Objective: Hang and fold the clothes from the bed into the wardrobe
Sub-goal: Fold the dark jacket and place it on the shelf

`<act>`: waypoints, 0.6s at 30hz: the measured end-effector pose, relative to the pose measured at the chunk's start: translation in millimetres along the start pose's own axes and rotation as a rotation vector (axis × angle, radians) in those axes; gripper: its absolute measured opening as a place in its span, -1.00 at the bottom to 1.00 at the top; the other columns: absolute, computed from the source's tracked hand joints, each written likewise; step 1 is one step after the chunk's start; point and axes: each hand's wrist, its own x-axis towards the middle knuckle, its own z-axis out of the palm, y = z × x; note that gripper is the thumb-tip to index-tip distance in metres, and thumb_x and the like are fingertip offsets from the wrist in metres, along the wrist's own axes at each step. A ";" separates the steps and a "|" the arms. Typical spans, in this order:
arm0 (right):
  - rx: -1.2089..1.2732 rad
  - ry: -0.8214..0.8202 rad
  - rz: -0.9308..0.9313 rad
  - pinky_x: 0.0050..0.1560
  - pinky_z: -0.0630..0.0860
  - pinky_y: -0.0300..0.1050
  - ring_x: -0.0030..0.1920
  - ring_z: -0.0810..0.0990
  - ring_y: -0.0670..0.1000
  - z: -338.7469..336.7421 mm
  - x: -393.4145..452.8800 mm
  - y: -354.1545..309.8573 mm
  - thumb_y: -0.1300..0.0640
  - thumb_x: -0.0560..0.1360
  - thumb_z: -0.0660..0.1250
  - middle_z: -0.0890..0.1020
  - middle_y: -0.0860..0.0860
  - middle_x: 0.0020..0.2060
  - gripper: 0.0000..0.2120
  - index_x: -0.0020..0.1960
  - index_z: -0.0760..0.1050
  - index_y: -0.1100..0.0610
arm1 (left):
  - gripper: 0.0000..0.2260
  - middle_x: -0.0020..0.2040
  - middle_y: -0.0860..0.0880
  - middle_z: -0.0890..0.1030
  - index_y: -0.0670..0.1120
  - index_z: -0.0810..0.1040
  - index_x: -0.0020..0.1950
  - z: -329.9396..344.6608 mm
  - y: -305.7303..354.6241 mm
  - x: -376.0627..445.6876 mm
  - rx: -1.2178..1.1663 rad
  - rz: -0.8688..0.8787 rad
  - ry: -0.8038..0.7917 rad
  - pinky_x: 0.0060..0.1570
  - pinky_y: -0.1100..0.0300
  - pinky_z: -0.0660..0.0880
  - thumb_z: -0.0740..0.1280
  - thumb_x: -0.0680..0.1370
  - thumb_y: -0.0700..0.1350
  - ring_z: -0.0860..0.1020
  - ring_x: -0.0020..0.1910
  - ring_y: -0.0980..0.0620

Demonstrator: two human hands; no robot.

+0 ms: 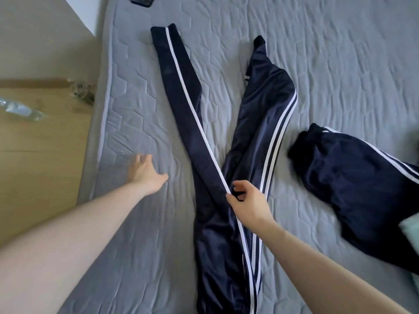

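In the head view, navy track trousers [229,159] with white side stripes lie on the grey quilted mattress [328,53], their two legs splayed in a V toward twelve o'clock and crossing near the centre. The right hand [247,200], at about five o'clock of the frame's centre, pinches the striped edge of the left-running leg where the legs cross, thumb and fingers curled on the cloth. The left hand [145,173], at eight o'clock, hovers near the mattress with fingers spread and relaxed, holding nothing. A second dark striped garment [353,177] lies bunched at three o'clock, apart from the trousers. The likely trouble is the slick fabric: drawing one leg over the other by a single pinch could let it slip or twist, leaving the seams misaligned and the fold crooked.
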 end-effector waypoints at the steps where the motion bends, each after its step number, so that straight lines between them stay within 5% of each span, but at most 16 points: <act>1: 0.005 0.017 -0.012 0.15 0.51 -0.18 0.10 0.60 -0.10 6.8 13.5 -7.5 -0.04 0.55 0.44 0.62 -0.13 0.18 -0.57 0.39 0.50 -0.02 | -0.19 0.62 -0.16 0.17 -0.11 0.21 0.62 -0.7 2.8 14.5 -0.016 -0.027 -0.010 0.51 -0.02 0.27 0.48 0.50 0.14 0.30 0.53 -0.24; 6: -0.018 0.006 0.014 0.31 0.54 0.03 0.26 0.59 0.01 33.8 67.9 -27.6 -0.09 0.54 0.45 0.62 -0.09 0.25 -0.43 0.49 0.43 0.02 | 0.05 0.69 -0.09 -0.09 0.00 -0.06 0.69 28.5 29.3 52.9 0.028 -0.054 -0.139 0.58 -0.09 0.15 0.48 0.43 0.33 0.11 0.61 -0.33; 9: 0.052 0.024 -0.017 -0.02 0.55 -0.17 -0.10 0.63 -0.08 38.9 79.3 -27.2 -0.02 0.54 0.44 0.67 -0.08 -0.21 -0.87 0.04 0.64 0.01 | 0.07 0.68 -0.05 -0.28 0.03 -0.25 0.68 45.4 29.9 61.8 0.113 -0.053 -0.161 0.61 -0.12 0.02 0.39 0.48 0.38 -0.04 0.62 -0.40; 11: 0.200 0.122 -0.114 -0.26 0.45 -0.30 -0.35 0.50 -0.16 35.3 74.3 -22.4 0.03 0.57 0.40 0.60 -0.05 -0.35 -0.86 -0.15 0.60 0.02 | 0.09 0.67 -0.03 -0.30 0.05 -0.28 0.67 44.8 26.9 65.3 0.132 -0.054 -0.186 0.61 -0.13 0.03 0.38 0.47 0.40 -0.05 0.62 -0.41; 13: 0.412 0.330 -0.184 -0.33 0.40 -0.36 -0.39 0.43 -0.18 23.8 59.5 -14.3 0.05 0.61 0.33 0.53 -0.12 -0.39 -0.84 -0.16 0.54 -0.02 | 0.11 0.67 -0.01 -0.31 0.07 -0.30 0.67 39.3 25.9 65.3 0.159 -0.057 -0.223 0.59 -0.15 0.09 0.38 0.44 0.43 -0.02 0.61 -0.43; 16: 0.576 0.615 -0.105 -0.28 0.48 -0.07 -0.35 0.44 -0.08 1.5 40.8 7.3 -0.01 0.66 0.21 0.47 -0.12 -0.37 -0.81 -0.14 0.40 -0.07 | 0.13 0.67 -0.03 -0.28 0.05 -0.28 0.67 30.7 30.9 64.5 0.196 -0.071 -0.251 0.58 -0.15 0.14 0.43 0.42 0.39 0.05 0.60 -0.41; 18: 0.618 0.641 0.050 -0.40 0.52 0.04 -0.43 0.45 -0.01 -11.0 34.0 24.2 -0.05 0.68 0.18 0.48 -0.07 -0.42 -0.80 -0.12 0.39 -0.07 | 0.17 0.67 -0.10 -0.16 0.00 -0.17 0.68 25.4 42.8 65.2 0.177 -0.110 -0.216 0.56 -0.16 0.18 0.51 0.35 0.33 0.13 0.60 -0.35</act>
